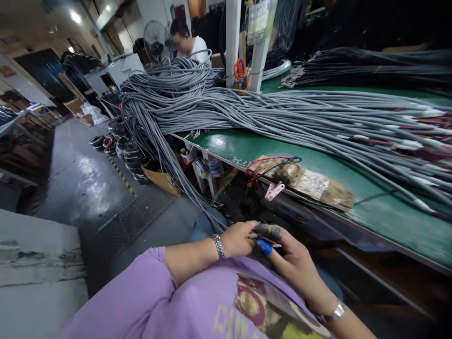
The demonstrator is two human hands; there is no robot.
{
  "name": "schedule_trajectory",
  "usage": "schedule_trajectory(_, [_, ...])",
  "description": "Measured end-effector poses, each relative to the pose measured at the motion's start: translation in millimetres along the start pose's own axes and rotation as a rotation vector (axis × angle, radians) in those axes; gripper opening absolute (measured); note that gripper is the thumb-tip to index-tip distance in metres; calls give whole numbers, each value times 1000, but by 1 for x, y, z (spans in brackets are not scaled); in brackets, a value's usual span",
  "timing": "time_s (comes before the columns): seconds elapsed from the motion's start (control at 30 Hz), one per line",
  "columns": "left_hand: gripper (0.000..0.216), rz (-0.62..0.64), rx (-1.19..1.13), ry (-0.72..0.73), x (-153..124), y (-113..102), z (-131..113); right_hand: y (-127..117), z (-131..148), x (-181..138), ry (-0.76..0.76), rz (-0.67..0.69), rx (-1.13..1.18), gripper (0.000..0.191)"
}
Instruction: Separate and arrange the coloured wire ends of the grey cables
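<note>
Close to my lap, my left hand (238, 239) is closed around the end of a grey cable, most of which its fingers hide. My right hand (296, 259) meets it, with thumb and forefinger pinching thin wires (264, 238) at that end. Blue tape covers the right thumb, and a grey wrap with a yellow band is on a right finger. Several grey cables (192, 186) hang from the bench and run down behind my left wrist. The large bundle of grey cables (226, 110) lies along the bench, with white-wrapped ends and reddish wires at right.
The green bench (226, 146) has a taped board (314, 183) on its front edge, with a pink clip (274, 191) and red and black leads. Orange scissors (239, 69) hang on a white post. Another person (197, 47) sits behind the bundle. Cable coils (129, 155) stand on the floor.
</note>
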State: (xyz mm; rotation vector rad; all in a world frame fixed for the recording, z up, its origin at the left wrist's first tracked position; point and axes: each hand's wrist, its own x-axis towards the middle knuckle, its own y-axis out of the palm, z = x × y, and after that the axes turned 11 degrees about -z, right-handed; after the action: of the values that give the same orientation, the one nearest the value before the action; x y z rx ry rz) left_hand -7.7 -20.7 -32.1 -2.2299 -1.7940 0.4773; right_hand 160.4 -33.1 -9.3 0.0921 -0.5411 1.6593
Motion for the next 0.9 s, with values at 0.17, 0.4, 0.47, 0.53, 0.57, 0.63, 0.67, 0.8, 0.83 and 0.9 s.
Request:
schedule_trajectory(0.17, [18,-51,77,106,-12,-4,-9,5,1,0,255,-80,152,19])
schedule_trajectory(0.4, [33,-33,-118,102,-21,-12,-10,12,-7,2,605,-207,366,30])
schedule_trajectory(0.47, [35,24,-46,151,-20,-17,-9,15,-9,0,623,-174,388,32])
schedule_trajectory(0.53, [34,60,48,204,-19,-21,-10,18,-10,-1,614,-145,394,31])
schedule_trajectory(0.57, [32,64,82,224,-19,-23,-10,18,-10,-2,600,-138,394,30])
schedule_trajectory(0.63, [30,55,102,243,-18,-25,-11,18,-8,-1,560,-127,385,28])
schedule_trajectory(0.67, [29,46,89,238,-18,-25,-12,18,-6,1,538,-123,376,27])
schedule_trajectory(0.8, [22,-30,-54,105,-20,-24,-14,16,3,7,471,-114,309,26])
schedule_trajectory(0.83, [21,-48,-80,61,-20,-24,-14,16,6,9,457,-116,291,26])
schedule_trajectory(0.9, [19,-60,-92,3,-20,-22,-15,15,10,11,423,-115,262,25])
